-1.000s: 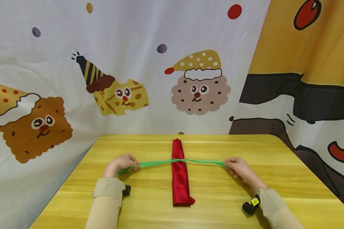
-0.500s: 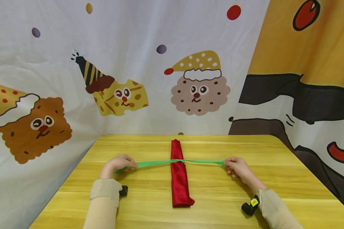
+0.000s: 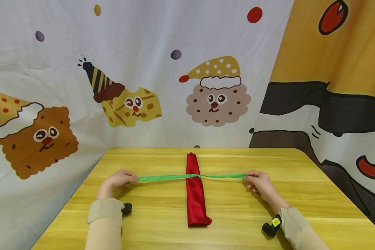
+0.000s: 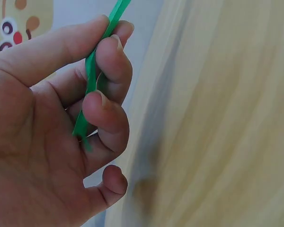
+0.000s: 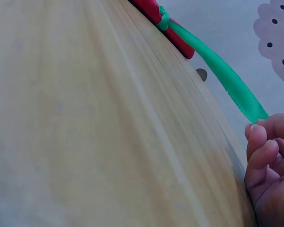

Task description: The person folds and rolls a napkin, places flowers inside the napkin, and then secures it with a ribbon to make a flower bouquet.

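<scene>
A long, flat bundle of folded shiny red cloth [image 3: 196,205] lies lengthwise on the table. Around it, above its middle, runs a green ribbon [image 3: 162,178], crossed or knotted on top, with both tails drawn out sideways. My left hand [image 3: 120,178] pinches the left tail between thumb and fingers; in the left wrist view the ribbon's end [image 4: 81,125] runs down inside my curled fingers. With thumb and forefinger my right hand [image 3: 260,183] pinches the right tail, which in the right wrist view stretches from the small knot [image 5: 164,19] to my fingertips.
The wooden table [image 3: 237,222] has a light yellow grain and rounded back corners. Directly behind it hangs a white curtain [image 3: 162,27] printed with cartoon biscuits and cheese. A black wrist camera [image 3: 271,227] sits at my right cuff.
My left hand has slid outward to the left along its tail, and that side of the ribbon now looks longer and straighter. My right hand and the red bundle stay nearly in place.
</scene>
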Available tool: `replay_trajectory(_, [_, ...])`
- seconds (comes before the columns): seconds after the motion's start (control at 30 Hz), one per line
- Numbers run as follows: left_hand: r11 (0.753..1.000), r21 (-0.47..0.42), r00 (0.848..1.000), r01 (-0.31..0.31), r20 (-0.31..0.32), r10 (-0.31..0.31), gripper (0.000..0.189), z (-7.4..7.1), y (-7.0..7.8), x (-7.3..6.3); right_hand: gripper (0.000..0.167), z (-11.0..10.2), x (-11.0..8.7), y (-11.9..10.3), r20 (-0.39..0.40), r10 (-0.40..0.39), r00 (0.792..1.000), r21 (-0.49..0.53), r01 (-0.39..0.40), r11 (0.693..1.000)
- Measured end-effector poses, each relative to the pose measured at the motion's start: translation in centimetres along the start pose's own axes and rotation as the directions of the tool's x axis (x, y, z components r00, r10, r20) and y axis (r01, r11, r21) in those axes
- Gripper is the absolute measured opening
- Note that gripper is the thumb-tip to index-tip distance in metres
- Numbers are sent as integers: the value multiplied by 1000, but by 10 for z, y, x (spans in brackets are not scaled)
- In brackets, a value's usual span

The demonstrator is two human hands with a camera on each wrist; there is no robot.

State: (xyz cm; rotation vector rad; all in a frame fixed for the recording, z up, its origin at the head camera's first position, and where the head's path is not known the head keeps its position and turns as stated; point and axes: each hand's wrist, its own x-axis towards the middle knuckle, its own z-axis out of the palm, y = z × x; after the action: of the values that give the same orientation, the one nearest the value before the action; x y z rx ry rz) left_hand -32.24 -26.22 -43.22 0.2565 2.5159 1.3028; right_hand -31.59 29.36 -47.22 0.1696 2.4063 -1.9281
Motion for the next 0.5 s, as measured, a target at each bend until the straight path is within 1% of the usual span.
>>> replay_trajectory(0.07, [1000, 2, 1000, -3, -15, 3, 28, -2, -4, -2, 34, 0, 0, 1, -11, 6, 1000, -1, -6, 1000])
replay_trajectory(0.17, [1000, -15, 999, 8, -39, -9, 29, -3, -7, -2, 35, -1, 0, 2, -10, 7, 1000, -10, -7, 1000])
replay_trajectory(0.37, [997, -63, 995, 49, -88, -54, 27, -1, -13, 2, 36, 0, -1, 1, -3, 4, 1000, -22, -4, 1000])
replay_trajectory(0.5, [994, -75, 989, 74, -123, -83, 29, -1, -16, 3, 37, 1, 1, 0, -16, -11, 1000, -41, 10, 999])
